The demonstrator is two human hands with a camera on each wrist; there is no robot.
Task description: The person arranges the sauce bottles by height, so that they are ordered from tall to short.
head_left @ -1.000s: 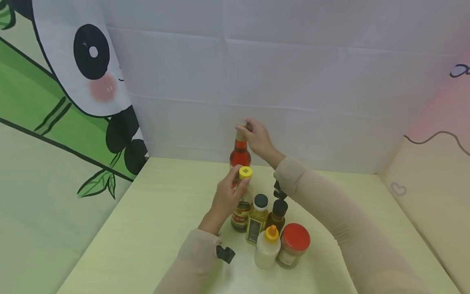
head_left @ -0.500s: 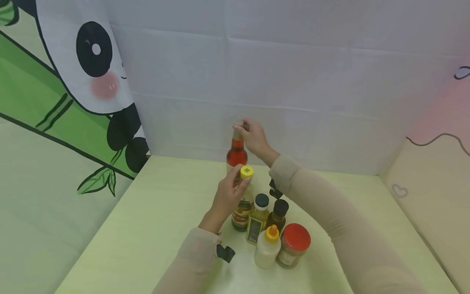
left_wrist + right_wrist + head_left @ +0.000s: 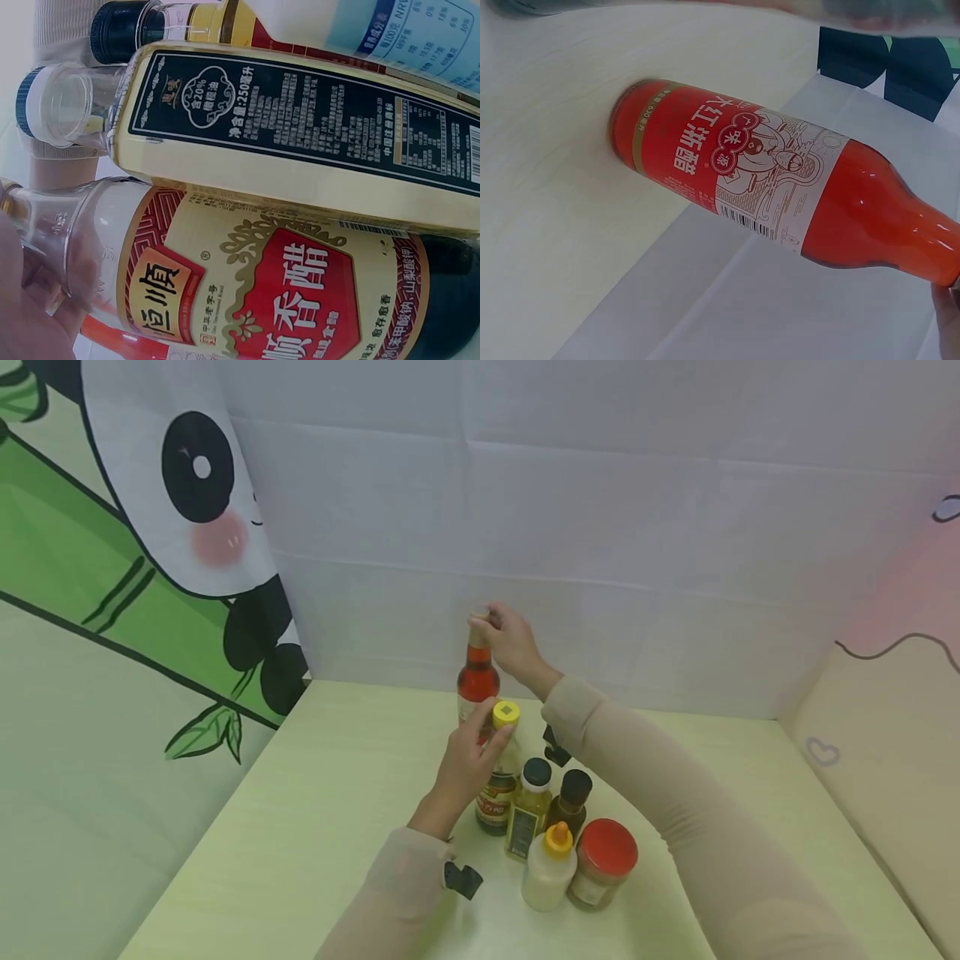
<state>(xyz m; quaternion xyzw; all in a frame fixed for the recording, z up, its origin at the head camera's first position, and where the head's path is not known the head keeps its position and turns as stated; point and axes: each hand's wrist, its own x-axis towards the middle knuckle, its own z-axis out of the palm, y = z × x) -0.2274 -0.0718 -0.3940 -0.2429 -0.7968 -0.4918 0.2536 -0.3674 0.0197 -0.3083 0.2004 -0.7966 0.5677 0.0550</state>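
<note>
At the back, my right hand (image 3: 517,647) pinches the neck of a tall bottle of red vinegar (image 3: 477,683), thumb on one side and fingers on the other. The right wrist view shows this red vinegar bottle (image 3: 750,169) with its red and white label. Nearer to me, my left hand (image 3: 467,760) holds the neck of a vinegar bottle (image 3: 495,802) just under its yellow cap. In the left wrist view that vinegar bottle (image 3: 277,277) has a cream and red label and dark liquid at its base. It overlaps the lower part of the red bottle in the head view.
Right of the yellow-capped bottle stand an oil bottle (image 3: 527,818) with a dark cap, a brown black-capped bottle (image 3: 572,802), a white squeeze bottle (image 3: 549,877) and a red-lidded jar (image 3: 606,856). Behind the pale table (image 3: 360,752) hangs a white cloth wall (image 3: 375,627).
The red vinegar bottle and my right hand have shifted a little left along the back of the table. My left hand and the other bottles have stayed in place.
</note>
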